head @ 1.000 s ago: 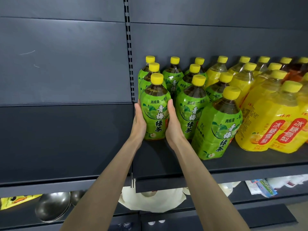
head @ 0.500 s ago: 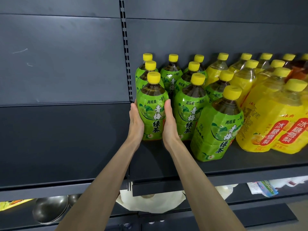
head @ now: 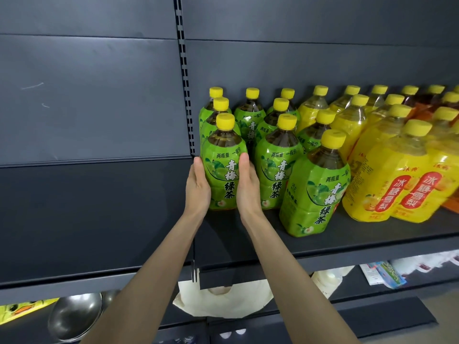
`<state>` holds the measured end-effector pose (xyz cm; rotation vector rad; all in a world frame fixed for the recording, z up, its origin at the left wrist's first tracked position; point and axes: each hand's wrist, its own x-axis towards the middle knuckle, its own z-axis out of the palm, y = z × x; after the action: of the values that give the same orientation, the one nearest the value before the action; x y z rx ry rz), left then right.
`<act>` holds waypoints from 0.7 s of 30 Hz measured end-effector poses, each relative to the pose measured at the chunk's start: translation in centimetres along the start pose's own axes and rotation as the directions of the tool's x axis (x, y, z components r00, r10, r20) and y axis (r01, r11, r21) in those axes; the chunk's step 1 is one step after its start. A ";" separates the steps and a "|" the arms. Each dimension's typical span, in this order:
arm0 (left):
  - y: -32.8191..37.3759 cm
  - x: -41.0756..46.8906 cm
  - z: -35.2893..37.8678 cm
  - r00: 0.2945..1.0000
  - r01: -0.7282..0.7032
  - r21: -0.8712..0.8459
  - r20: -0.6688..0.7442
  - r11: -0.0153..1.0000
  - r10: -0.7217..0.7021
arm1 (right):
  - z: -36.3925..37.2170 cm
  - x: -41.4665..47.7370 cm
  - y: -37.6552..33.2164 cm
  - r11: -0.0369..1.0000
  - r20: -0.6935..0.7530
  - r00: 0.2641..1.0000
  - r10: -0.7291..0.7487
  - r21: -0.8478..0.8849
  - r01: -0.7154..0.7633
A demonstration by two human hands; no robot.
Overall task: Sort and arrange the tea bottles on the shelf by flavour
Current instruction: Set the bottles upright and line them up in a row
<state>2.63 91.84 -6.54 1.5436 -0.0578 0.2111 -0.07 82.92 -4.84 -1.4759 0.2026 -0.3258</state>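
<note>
I hold a green tea bottle (head: 224, 167) with a yellow cap between both hands; it stands at the front left corner of the dark shelf (head: 360, 242). My left hand (head: 198, 187) grips its left side and my right hand (head: 248, 187) grips its right side, thumb on the label. Several more green bottles stand behind and beside it. One green bottle (head: 315, 189) stands further forward. To the right stand several yellow-labelled bottles (head: 387, 180), and behind them at the far right brown-orange bottles (head: 422, 100).
A slotted upright post (head: 185, 83) borders the shelf's left end, with flat dark panels beyond it. On the level below lie metal bowls (head: 74, 316), a white paper roll (head: 223, 301) and some packets (head: 382, 271).
Both hands have kept their grip and shifted the green bottle slightly left, closer to the slotted post. The other bottles have not moved.
</note>
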 end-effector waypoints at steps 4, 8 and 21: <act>0.4 -2.0 -1.1 0.990 -0.072 0.072 -0.115 0.995 0.080 | -1.1 -2.4 0.1 0.991 -0.071 0.992 -0.104 -0.091 0.098; 1.0 -5.4 -1.3 0.964 -0.207 0.096 -0.151 0.974 0.220 | -3.5 -5.1 -0.4 0.961 -0.158 0.962 -0.224 -0.197 0.192; 3.5 -9.6 7.5 0.956 -0.281 0.088 -0.058 0.956 0.286 | -14.6 -7.1 -3.2 0.778 -0.276 0.744 -0.608 -0.393 0.491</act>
<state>-6.67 83.43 -4.52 1.6024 -0.2186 0.5008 -11.83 71.37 -3.45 -1.7424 0.1219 -1.1349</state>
